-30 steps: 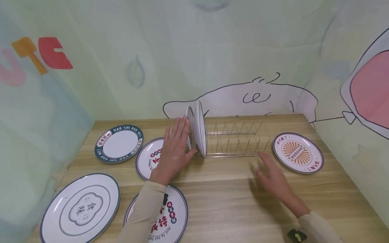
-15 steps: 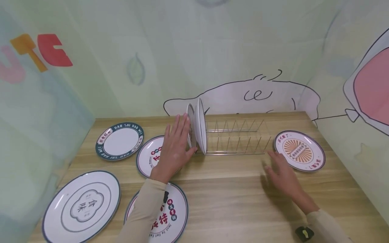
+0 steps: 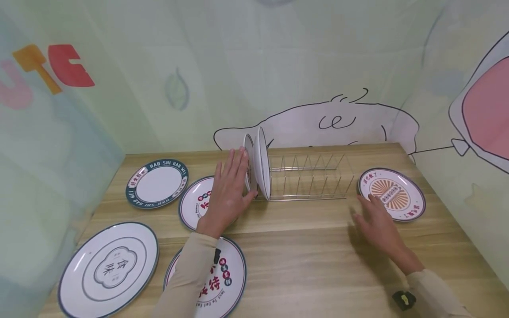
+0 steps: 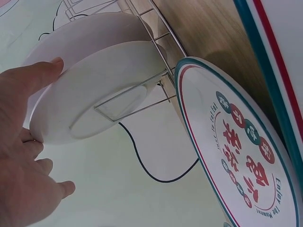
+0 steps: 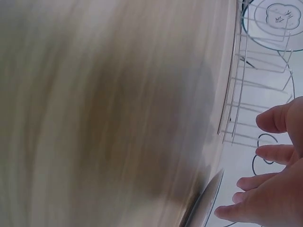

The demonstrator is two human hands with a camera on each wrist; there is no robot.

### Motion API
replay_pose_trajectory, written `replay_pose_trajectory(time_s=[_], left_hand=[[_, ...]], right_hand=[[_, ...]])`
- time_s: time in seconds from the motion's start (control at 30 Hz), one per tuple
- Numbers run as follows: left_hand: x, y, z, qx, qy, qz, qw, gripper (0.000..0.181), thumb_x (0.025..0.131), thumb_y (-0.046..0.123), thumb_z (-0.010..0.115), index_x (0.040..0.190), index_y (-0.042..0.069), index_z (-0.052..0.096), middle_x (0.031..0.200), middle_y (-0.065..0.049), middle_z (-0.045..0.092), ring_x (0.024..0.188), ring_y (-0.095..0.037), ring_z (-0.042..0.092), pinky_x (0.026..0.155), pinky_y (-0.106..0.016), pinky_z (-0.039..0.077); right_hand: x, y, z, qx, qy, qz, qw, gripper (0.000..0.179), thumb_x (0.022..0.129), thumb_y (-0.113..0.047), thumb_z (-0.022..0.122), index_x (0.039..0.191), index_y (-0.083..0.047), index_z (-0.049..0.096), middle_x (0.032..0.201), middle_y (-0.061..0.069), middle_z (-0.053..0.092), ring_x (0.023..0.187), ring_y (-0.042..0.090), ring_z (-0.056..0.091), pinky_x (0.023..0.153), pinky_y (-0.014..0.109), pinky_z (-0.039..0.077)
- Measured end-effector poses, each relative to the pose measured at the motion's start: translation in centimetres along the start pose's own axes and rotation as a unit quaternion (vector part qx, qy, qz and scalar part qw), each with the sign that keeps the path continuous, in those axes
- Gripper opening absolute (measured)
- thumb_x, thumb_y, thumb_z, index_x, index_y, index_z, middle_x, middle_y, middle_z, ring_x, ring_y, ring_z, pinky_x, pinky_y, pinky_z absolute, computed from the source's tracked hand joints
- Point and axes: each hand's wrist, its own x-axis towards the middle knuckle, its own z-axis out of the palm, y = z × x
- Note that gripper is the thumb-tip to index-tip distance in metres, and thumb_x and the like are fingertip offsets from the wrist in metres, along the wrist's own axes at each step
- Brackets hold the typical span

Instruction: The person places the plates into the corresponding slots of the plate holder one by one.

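Note:
Two white plates stand on edge at the left end of a wire dish rack point(image 3: 306, 198). My left hand point(image 3: 228, 194) touches the rim of the left standing plate point(image 4: 109, 90), its fingers extended and thumb at the near side. Beside it, slightly taller, is the right standing plate point(image 3: 261, 163). My right hand point(image 3: 379, 227), fingers spread and holding nothing, hovers over the table at the near left edge of the sunburst plate point(image 3: 411, 194). In the right wrist view, the right fingers point(image 5: 272, 153) are apart from the rack and the plate edge point(image 5: 208, 201).
On the wooden table point(image 3: 302, 260), left of the rack, lie a teal-rimmed plate point(image 3: 159, 183), a large white plate point(image 3: 107, 269) and two plates with red lettering, one farther back point(image 3: 192, 203) and one nearer point(image 3: 222, 282), both partly under the left arm. A printed cloth backdrop point(image 3: 191, 66) stands behind.
My right hand has moved right and slightly forward, from the rack's right end to the sunburst plate. The left hand has stayed at the standing plate.

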Motion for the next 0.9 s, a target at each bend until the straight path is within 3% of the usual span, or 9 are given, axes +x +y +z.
replay_pose_trajectory(time_s=[0.47, 0.9], left_hand=[[0.1, 0.0, -0.1, 0.004, -0.009, -0.002, 1.0000, 0.106, 0.079, 0.029, 0.086, 0.159, 0.006, 0.020, 0.168, -0.009, 0.016, 0.156, -0.031, 0.014, 0.125, -0.056, 0.012], [0.0, 0.0, -0.2, 0.004, -0.011, -0.001, 0.9999, 0.104, 0.079, 0.029, 0.085, 0.159, 0.005, 0.021, 0.169, -0.009, 0.016, 0.156, -0.031, 0.013, 0.125, -0.056, 0.012]], right_hand=[[0.2, 2.6, 0.1, -0.076, -0.016, 0.015, 0.9969, 0.053, 0.090, -0.011, 0.061, 0.139, 0.007, 0.047, 0.142, 0.048, 0.034, 0.133, 0.067, 0.028, 0.107, 0.078, 0.022], [0.6, 3.5, -0.2, -0.120, -0.066, 0.042, 0.9897, 0.061, 0.093, -0.021, 0.060, 0.144, 0.006, 0.040, 0.145, 0.044, 0.032, 0.133, 0.062, 0.028, 0.104, 0.083, 0.018]])
